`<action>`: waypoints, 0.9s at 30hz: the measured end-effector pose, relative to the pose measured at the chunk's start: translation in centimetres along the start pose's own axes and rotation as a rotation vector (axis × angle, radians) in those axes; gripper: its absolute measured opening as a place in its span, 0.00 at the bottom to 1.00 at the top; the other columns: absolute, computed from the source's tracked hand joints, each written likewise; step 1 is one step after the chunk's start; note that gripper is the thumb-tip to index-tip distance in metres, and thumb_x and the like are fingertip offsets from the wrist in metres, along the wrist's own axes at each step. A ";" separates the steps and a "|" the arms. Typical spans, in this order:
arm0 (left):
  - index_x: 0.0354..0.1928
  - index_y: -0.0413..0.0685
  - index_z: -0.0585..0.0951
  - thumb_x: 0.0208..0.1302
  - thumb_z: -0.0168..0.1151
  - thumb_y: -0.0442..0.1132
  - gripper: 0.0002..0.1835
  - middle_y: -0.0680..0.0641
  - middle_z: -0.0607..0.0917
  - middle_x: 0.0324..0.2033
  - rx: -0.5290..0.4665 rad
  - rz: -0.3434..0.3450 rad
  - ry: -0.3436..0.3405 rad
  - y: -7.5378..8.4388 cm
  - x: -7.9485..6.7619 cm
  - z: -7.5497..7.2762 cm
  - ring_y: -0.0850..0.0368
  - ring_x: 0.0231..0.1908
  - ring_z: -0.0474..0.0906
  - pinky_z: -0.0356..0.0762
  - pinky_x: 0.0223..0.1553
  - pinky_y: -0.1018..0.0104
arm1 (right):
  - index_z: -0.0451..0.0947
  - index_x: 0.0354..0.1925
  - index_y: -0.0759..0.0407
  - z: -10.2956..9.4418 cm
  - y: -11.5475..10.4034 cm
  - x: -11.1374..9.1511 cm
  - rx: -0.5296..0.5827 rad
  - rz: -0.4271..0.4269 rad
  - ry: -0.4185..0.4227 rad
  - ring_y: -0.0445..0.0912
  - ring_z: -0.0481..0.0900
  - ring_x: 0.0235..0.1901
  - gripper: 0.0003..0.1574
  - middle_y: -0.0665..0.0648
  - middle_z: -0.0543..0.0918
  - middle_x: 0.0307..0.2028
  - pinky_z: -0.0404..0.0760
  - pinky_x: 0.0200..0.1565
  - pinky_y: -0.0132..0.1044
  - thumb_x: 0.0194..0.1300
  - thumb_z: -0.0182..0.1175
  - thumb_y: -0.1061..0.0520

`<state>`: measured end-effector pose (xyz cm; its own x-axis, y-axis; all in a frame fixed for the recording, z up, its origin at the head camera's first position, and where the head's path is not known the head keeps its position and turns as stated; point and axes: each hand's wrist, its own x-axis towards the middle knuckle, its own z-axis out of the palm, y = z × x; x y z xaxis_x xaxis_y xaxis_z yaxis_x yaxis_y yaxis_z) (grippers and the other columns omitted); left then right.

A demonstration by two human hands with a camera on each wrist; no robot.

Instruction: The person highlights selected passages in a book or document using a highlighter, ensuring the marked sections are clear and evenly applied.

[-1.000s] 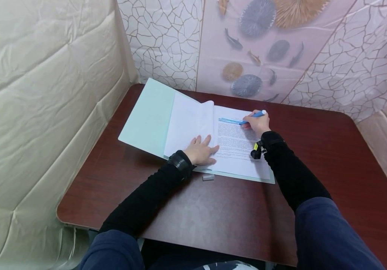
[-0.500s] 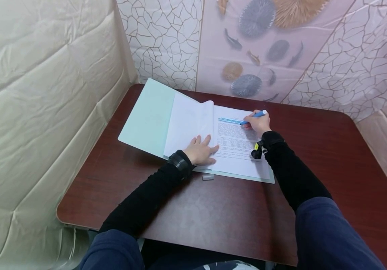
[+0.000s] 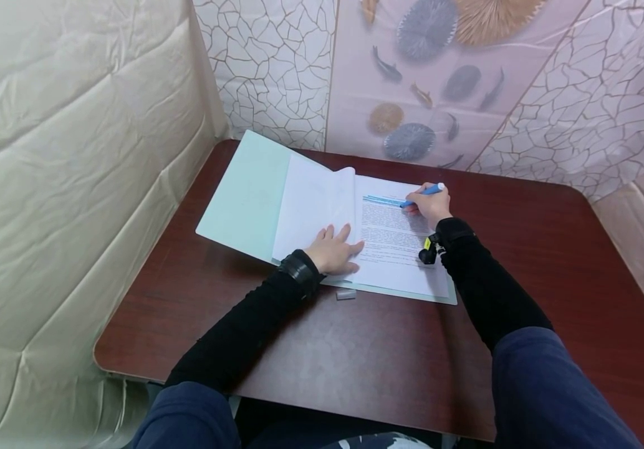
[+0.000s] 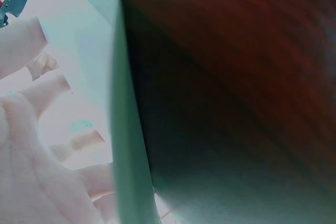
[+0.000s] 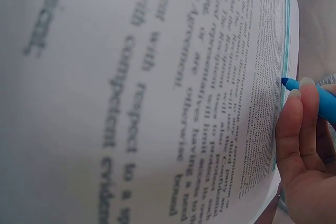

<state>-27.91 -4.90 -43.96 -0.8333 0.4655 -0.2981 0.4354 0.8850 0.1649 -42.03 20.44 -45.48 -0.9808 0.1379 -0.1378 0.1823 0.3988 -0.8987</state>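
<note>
My right hand [image 3: 431, 204] pinches a blue marker [image 3: 424, 194], its tip down at the upper lines of a printed page [image 3: 391, 249]. In the right wrist view the dark marker tip [image 5: 286, 82] meets blue lines [image 5: 286, 30] drawn across the text. Spread flat, my left hand [image 3: 333, 251] rests on the lower part of the turned-over sheets [image 3: 313, 199], close to the fold. In the left wrist view its fingers [image 4: 44, 93] are straight and hold nothing. Beneath the papers lies an open pale green folder [image 3: 249, 193].
A small grey piece [image 3: 346, 294] lies on the brown table [image 3: 355, 355] just in front of the folder. Pale cloth [image 3: 86, 187] hangs along the left side. A patterned curtain [image 3: 411, 81] closes off the back, right behind the table's far edge.
</note>
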 end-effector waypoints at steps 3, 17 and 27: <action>0.74 0.65 0.57 0.70 0.49 0.58 0.33 0.41 0.46 0.77 -0.003 0.005 0.001 0.0 0.0 0.0 0.32 0.74 0.43 0.43 0.74 0.43 | 0.74 0.32 0.60 -0.1 0.0 -0.1 0.003 0.000 0.003 0.40 0.86 0.22 0.10 0.50 0.86 0.22 0.85 0.31 0.35 0.61 0.65 0.57; 0.74 0.65 0.57 0.70 0.49 0.58 0.33 0.41 0.45 0.77 -0.009 0.003 0.002 0.0 0.1 0.0 0.32 0.74 0.42 0.43 0.74 0.43 | 0.72 0.32 0.59 -0.4 -0.2 -0.2 -0.003 0.024 0.014 0.40 0.86 0.22 0.10 0.51 0.86 0.24 0.85 0.30 0.35 0.61 0.64 0.56; 0.74 0.65 0.57 0.70 0.50 0.58 0.33 0.41 0.46 0.77 -0.016 0.003 0.007 -0.1 0.1 0.2 0.32 0.74 0.42 0.43 0.74 0.43 | 0.72 0.32 0.58 -0.7 -0.2 -1.1 0.007 0.005 0.002 0.40 0.86 0.23 0.10 0.50 0.86 0.23 0.85 0.33 0.35 0.62 0.64 0.56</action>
<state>-27.94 -4.91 -44.19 -0.8343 0.4682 -0.2911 0.4326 0.8833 0.1806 -40.99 20.84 -44.89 -0.9797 0.1419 -0.1417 0.1871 0.3916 -0.9009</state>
